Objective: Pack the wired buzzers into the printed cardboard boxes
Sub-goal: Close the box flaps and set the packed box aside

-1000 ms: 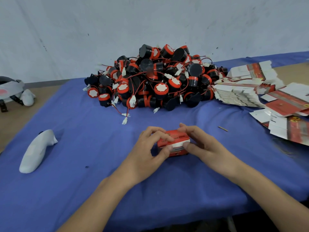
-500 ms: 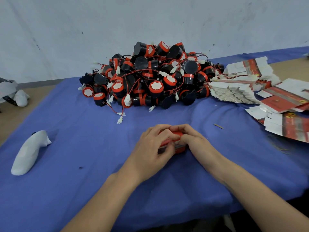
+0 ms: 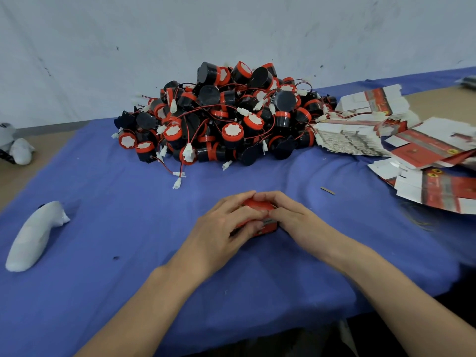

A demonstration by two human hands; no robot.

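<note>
My left hand [image 3: 219,229] and right hand [image 3: 293,217] both curl around one red printed box [image 3: 269,226] toward the worktop's [image 3: 128,279] front edge; the buzzer pile [image 3: 226,119] sits at its back edge.

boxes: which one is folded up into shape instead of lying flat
The red box gripped between the left hand and right hand, on the blue cloth. The other boxes lie flat, stacked and spread at the right.

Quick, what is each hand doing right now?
Left hand: closed around the red box, fingers curled over its top.
Right hand: also gripping the same red box, from the other side.
</note>
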